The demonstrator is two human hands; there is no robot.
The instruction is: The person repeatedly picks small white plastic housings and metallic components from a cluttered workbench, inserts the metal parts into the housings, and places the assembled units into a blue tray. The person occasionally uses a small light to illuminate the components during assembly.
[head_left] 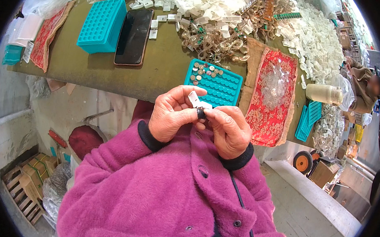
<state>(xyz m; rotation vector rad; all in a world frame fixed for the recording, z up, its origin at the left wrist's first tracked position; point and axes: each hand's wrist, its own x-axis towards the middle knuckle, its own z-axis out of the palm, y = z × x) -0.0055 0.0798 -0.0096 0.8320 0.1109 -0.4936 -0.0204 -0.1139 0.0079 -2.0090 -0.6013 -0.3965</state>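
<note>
In front of my chest, both hands meet just past the near edge of the table. My left hand (169, 114) is closed around a small white plastic piece (193, 98), whose upper part stands tilted up between the fingers. Thumb and fingers of my right hand (230, 131) pinch at the same white piece from the other side. A small dark band (201, 113) shows between the thumb tips; whether it is a separate part or something worn on a finger I cannot tell. Right behind the hands lies a teal tray (230, 92) with rows of round hollows, several holding small silvery discs (199, 72).
A teal perforated block (101, 26) and a dark phone (133, 38) lie at left. White pieces (204, 5) and coiled clear cords (219, 45) pile up behind. A red floral cloth (276, 110), a jar (324, 94) and teal trays (308, 120) are at right.
</note>
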